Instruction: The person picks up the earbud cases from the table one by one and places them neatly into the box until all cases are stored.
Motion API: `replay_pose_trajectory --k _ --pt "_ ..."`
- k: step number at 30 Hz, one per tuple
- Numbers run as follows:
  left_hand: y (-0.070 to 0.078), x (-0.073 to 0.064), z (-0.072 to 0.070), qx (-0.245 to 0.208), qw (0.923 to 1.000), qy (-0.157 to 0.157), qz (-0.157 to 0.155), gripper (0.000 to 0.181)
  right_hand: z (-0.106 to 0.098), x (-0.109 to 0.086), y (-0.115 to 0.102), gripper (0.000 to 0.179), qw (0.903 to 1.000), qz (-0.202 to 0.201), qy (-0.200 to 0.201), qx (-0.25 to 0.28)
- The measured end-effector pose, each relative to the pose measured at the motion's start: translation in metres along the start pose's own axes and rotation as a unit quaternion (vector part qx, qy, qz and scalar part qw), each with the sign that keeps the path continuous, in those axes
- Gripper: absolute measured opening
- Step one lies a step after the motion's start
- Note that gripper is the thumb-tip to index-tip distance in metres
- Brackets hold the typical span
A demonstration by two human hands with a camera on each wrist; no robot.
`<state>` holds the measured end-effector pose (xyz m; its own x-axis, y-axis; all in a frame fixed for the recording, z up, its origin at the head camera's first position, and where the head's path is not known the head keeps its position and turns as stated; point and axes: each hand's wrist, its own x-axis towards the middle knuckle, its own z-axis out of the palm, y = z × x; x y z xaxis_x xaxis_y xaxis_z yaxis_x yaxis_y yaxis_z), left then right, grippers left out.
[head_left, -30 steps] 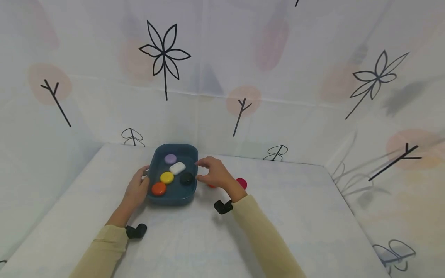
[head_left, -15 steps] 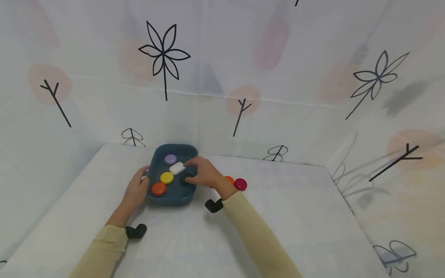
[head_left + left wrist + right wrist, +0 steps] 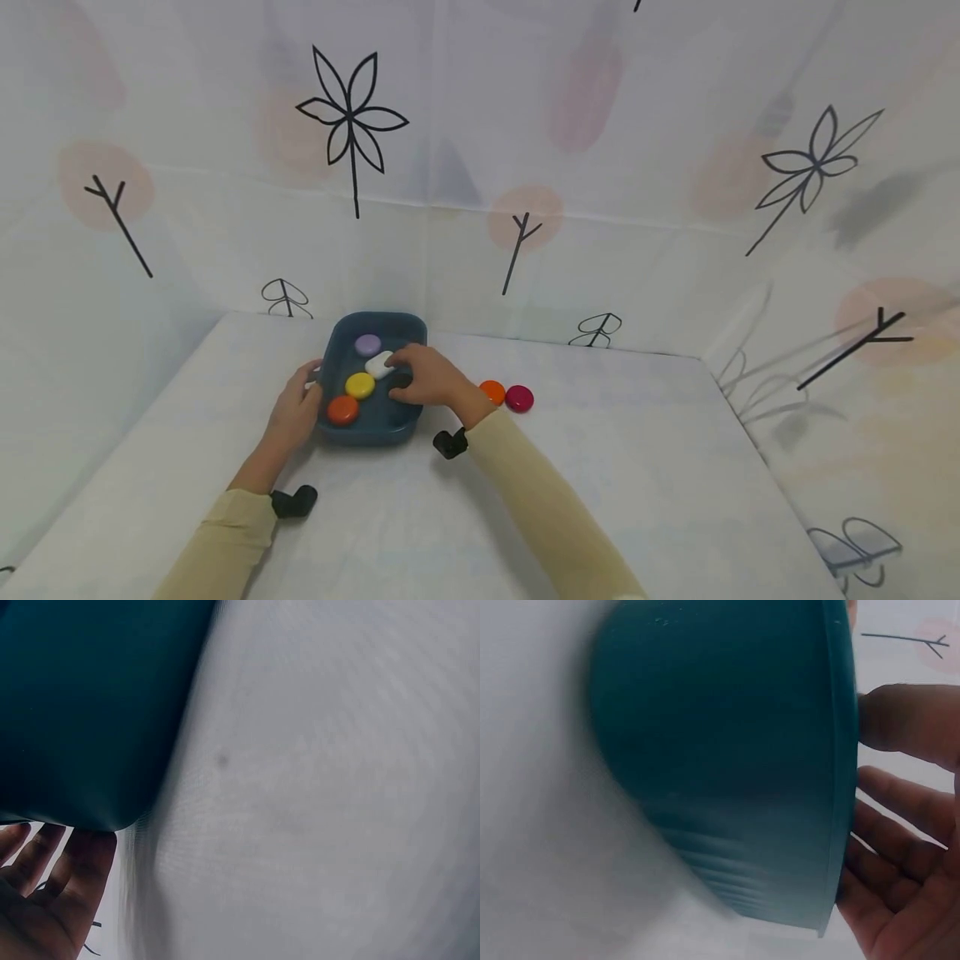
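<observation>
In the head view a dark blue rectangular tray (image 3: 367,437) stands on the white-covered table, holding several glossy rounded pieces. They are a purple disc (image 3: 367,345), a white rounded block (image 3: 378,365), a yellow disc (image 3: 360,385), an orange-red disc (image 3: 342,410) and a black disc (image 3: 402,381). My left hand (image 3: 294,412) touches the tray's left side with its fingers fairly straight. Over the right rim reaches my right hand (image 3: 433,379), thumb and fingers spread apart around the black disc, which they partly hide. Its index finger comes close to the white block. The wrist views show only the tray's outer walls.
Right of the tray, an orange disc (image 3: 492,392) and a crimson disc (image 3: 520,398) lie side by side on the table (image 3: 637,467). A printed cloth backdrop (image 3: 450,125) rises behind and along both sides.
My right hand has moved left, from outside the tray's right rim to over the black disc, uncovering the orange disc on the table. The left hand and tray have stayed put.
</observation>
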<state>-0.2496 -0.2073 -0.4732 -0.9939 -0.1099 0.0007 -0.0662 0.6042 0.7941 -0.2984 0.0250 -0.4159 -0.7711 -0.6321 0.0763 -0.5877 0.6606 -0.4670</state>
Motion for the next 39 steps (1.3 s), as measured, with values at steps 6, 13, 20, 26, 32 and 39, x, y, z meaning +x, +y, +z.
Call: replay_pose_trajectory --k 6,13,20,26,32,39 --pt "0.001 -0.001 -0.002 -0.001 1.0 -0.003 -0.001 0.051 0.003 0.008 -0.002 0.044 0.9998 -0.006 -0.011 -0.013" --pt "0.001 -0.001 -0.002 0.004 0.9999 0.001 0.011 0.05 0.007 0.016 -0.001 0.043 0.9983 -0.008 -0.024 -0.052" --pt "0.002 0.0 -0.003 0.007 0.9999 0.002 0.009 0.05 0.013 0.025 0.001 0.044 0.9966 0.012 -0.034 -0.074" --pt "0.001 0.0 -0.003 0.006 0.9999 0.005 0.013 0.05 0.016 0.031 0.005 0.043 0.9944 0.012 -0.04 -0.097" --pt "0.0 -0.001 -0.002 -0.002 1.0 -0.003 0.008 0.05 0.018 0.035 0.008 0.041 0.9896 0.023 -0.056 -0.13" --pt "0.001 -0.001 -0.002 -0.003 1.0 -0.005 -0.003 0.051 0.022 0.039 0.008 0.039 0.9826 0.037 -0.06 -0.172"
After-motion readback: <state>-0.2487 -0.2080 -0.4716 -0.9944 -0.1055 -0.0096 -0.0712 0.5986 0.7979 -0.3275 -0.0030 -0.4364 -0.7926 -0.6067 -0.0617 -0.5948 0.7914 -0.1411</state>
